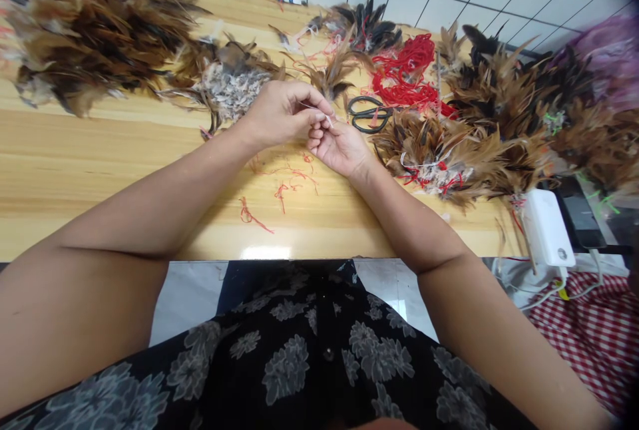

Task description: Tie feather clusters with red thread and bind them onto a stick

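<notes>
Over the middle of the table, my two hands meet with fingertips pinched together. My left hand (282, 114) is closed on a thin white strand (328, 120), its thumb and forefinger pressed on it. At the same strand, my right hand (344, 150) is closed too, palm partly upturned and fingers curled. Part of the strand is hidden by the fingers. Just beyond the fingertips is a small tuft of brown feathers (331, 74); whether the strand joins it I cannot tell. Black-handled scissors (369, 112) lie right of my right hand.
Feather bundles lie left (100, 30) and right (509, 90), with a feather bunch (234, 87) by my left wrist. Red cord (412, 70) is heaped behind the scissors. Red thread scraps (282, 197) lie nearer me. A white power bank (549, 227) sits at the right edge.
</notes>
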Available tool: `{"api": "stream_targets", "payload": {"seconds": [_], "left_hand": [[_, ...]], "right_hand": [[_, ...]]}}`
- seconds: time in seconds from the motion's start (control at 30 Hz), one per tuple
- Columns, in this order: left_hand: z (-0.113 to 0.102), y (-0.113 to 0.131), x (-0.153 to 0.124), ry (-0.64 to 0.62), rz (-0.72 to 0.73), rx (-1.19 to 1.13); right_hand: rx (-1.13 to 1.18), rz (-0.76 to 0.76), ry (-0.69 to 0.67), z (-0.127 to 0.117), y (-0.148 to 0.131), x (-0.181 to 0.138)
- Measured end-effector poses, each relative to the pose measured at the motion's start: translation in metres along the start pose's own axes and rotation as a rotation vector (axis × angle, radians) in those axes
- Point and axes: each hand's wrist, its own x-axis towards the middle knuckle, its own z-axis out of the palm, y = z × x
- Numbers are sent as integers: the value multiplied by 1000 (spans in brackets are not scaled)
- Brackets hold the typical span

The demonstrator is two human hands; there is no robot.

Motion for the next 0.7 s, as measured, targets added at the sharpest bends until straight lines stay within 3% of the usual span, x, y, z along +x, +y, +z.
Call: {"api": "stream_targets", "payload": {"seconds": [0.23, 0.7], "left_hand": [[7, -4, 2, 78, -22, -119], [1, -1, 1, 27, -7, -135]], "right_hand": [[51, 25, 26, 2, 0, -2], [61, 26, 31, 3, 1, 0]]}}
